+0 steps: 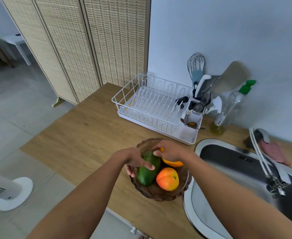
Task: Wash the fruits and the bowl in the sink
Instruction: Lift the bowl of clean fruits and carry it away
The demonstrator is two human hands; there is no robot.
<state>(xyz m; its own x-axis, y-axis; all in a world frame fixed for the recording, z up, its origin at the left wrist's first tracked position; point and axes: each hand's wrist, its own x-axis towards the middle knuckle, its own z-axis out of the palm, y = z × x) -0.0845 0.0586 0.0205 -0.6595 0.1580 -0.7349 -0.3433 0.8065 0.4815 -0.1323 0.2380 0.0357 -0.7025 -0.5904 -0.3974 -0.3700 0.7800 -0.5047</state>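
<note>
A dark wooden bowl (160, 194) stands on the wooden counter just left of the steel sink (228, 163). It holds a green mango (147, 176), an orange-red peach (167, 179) and an orange fruit (173, 163). My left hand (133, 160) grips the green mango, thumb across its top and fingers under its left side. My right hand (170, 150) reaches in from the right and curls over the orange fruit, most of which is hidden beneath it.
A white dish rack (152, 107) with a utensil holder sits behind the bowl. An oil bottle (228, 111) stands by the wall. The faucet (269, 163) reaches over the sink, a pink cloth (273, 150) beside it. A folding screen and a fan base are on the left.
</note>
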